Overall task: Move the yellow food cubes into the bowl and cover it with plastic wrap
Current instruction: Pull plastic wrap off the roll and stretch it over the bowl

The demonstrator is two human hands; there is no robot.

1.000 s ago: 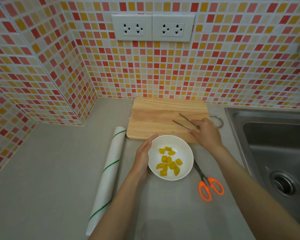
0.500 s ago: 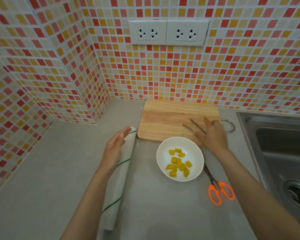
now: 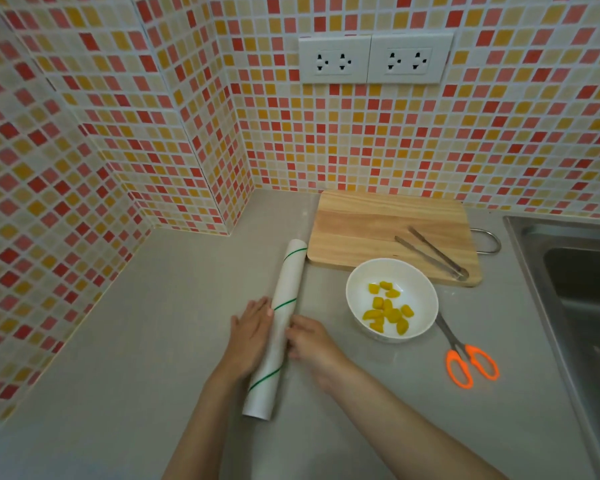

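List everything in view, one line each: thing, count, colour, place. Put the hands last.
yellow food cubes: about a dozen, yellow, inside the bowl
bowl: one, white, on the counter in front of the cutting board
plastic wrap roll: one, white with green stripes, lying left of the bowl
cutting board: one, light wood, against the tiled wall
tongs: one, metal, on the board
scissors: one, orange handles, right of the bowl
sink: one, steel, far right
wall sockets: two, white, on the wall
hands: left hand and right hand, on either side of the roll
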